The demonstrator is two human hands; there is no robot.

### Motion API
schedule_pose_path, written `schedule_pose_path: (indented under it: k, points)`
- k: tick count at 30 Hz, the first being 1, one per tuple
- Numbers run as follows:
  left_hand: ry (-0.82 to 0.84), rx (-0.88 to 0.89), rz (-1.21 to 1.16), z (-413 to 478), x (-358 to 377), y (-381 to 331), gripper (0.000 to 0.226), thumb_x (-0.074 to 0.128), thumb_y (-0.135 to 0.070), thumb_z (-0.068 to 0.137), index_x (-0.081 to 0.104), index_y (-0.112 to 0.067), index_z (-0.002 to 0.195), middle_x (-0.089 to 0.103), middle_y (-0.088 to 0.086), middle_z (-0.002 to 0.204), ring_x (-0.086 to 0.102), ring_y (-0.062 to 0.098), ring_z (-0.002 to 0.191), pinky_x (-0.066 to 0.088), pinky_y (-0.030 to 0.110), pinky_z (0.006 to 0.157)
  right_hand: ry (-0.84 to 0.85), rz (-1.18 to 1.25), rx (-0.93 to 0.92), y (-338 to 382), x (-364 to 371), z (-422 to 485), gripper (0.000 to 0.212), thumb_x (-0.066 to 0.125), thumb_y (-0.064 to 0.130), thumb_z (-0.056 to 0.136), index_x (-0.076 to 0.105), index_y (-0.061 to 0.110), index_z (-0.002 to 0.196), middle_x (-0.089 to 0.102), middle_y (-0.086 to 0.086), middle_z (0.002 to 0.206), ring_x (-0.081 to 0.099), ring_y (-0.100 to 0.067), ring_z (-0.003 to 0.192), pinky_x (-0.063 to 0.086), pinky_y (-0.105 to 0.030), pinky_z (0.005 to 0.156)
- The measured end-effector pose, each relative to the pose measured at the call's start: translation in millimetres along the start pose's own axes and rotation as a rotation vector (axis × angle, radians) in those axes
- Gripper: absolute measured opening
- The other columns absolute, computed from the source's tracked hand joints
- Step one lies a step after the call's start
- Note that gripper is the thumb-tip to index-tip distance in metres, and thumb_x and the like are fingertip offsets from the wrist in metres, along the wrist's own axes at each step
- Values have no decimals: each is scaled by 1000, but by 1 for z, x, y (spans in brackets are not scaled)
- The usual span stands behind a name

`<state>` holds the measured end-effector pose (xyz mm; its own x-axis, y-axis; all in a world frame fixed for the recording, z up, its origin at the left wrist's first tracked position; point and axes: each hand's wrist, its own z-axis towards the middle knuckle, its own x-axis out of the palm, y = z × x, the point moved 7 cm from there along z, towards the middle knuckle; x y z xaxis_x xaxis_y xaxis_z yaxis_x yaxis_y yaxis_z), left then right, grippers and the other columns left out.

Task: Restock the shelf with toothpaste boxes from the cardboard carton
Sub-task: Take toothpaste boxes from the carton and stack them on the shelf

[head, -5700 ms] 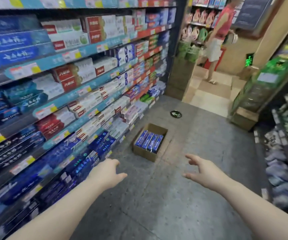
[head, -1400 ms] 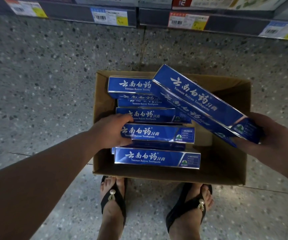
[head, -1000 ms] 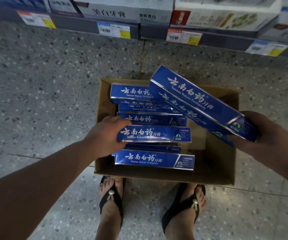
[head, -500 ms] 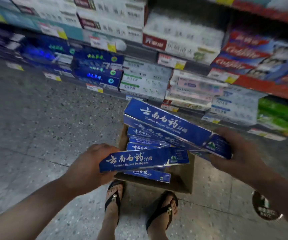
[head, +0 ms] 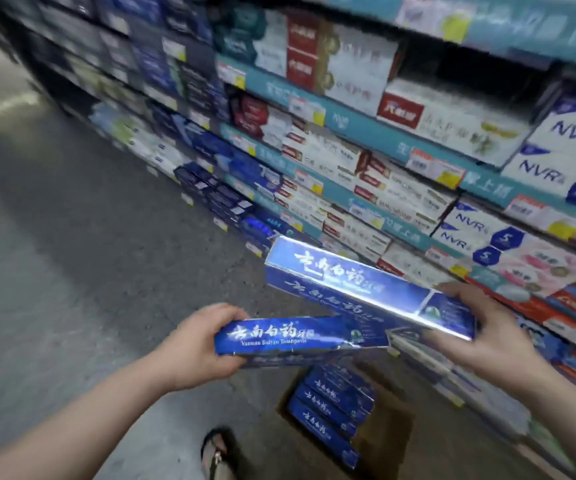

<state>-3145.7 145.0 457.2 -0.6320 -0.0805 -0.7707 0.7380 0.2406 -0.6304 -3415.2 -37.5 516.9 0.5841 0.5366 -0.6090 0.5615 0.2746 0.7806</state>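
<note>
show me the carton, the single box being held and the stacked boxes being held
carton (head: 392,431): head view, bare cardboard on its right side
single box (head: 300,336): head view, middle of its printed face
stacked boxes (head: 342,271): head view, printed face of the upper box

Left hand (head: 193,344) and right hand (head: 491,337) with toothpaste boxes (head: 349,289), now high above carton (head: 390,438).

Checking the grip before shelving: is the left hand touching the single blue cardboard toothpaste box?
Touching. The head view shows the left hand curled round one end of the blue cardboard toothpaste box, thumb on top.
</note>
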Motion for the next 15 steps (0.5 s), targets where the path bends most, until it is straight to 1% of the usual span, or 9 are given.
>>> schedule_pose_path:
  k: [2, 4, 5, 7, 9, 11, 12, 13, 15]
  points:
    - [-47, -74, -16, -20, -39, 8, 41, 53, -44, 53, 57, -32, 92, 62, -10, 92, 50, -6, 91, 36, 1, 76, 39, -20, -56, 41, 1, 7, 47, 75, 0, 68, 55, 39, 83, 64, 13, 81, 59, 13, 72, 43, -2, 57]
    - [-85, -132, -32, -38, -78, 20, 40, 54, -46, 50, 51, -39, 90, 60, -14, 95, 48, -8, 94, 36, 1, 75, 62, -43, -91, 80, 8, 17, 46, 77, 8, 68, 56, 41, 91, 66, 9, 90, 60, 8, 75, 45, -4, 58]
    - [-100, -147, -38, -47, -98, 27, 41, 54, -47, 49, 50, -40, 90, 59, -14, 96, 47, -9, 95, 37, 0, 75, 64, -39, -114, 101, 14, 23, 46, 78, 10, 68, 55, 41, 94, 65, 9, 94, 59, 10, 74, 44, -3, 57]
    - [-133, -158, -30, -66, -138, 42, 41, 55, -49, 49, 47, -44, 88, 59, -14, 96, 47, -9, 96, 36, 0, 75, 57, -24, -157, 145, 29, 34, 45, 77, 9, 69, 55, 33, 101, 64, 4, 97, 57, 15, 72, 41, 2, 59]
    - [-173, -171, -27, -88, -181, 62, 38, 56, -49, 49, 46, -47, 86, 58, -17, 97, 48, -10, 97, 36, 0, 75, 53, -37, -216, 192, 50, 42, 44, 75, 10, 71, 56, 33, 103, 64, 1, 98, 60, 7, 73, 42, 0, 61]
    - [-222, -175, -29, -112, -228, 87, 37, 57, -49, 49, 47, -47, 85, 59, -13, 98, 50, -8, 97, 38, 1, 75, 45, -41, -271, 241, 77, 50, 47, 75, 11, 71, 57, 48, 92, 66, 1, 95, 63, -6, 70, 47, -11, 64]
    - [-237, -177, -26, -122, -248, 98, 38, 58, -49, 49, 48, -47, 86, 60, -12, 98, 51, -9, 96, 38, 1, 74, 40, -27, -285, 261, 90, 54, 49, 75, 9, 71, 57, 53, 85, 67, 3, 92, 63, -10, 67, 49, -18, 63]
    - [-251, -180, -21, -133, -270, 109, 39, 58, -50, 49, 48, -46, 86, 59, -13, 99, 51, -11, 95, 38, 0, 74, 43, -12, -306, 284, 106, 57, 49, 74, 8, 71, 57, 54, 80, 67, 5, 90, 63, -11, 66, 50, -21, 63]
    - [-280, -174, -2, -153, -317, 136, 42, 57, -51, 48, 48, -45, 88, 57, -18, 98, 51, -15, 90, 38, -1, 71, 39, -6, -353, 334, 143, 63, 46, 74, 9, 72, 54, 49, 81, 65, 8, 89, 62, -7, 66, 46, -14, 61]
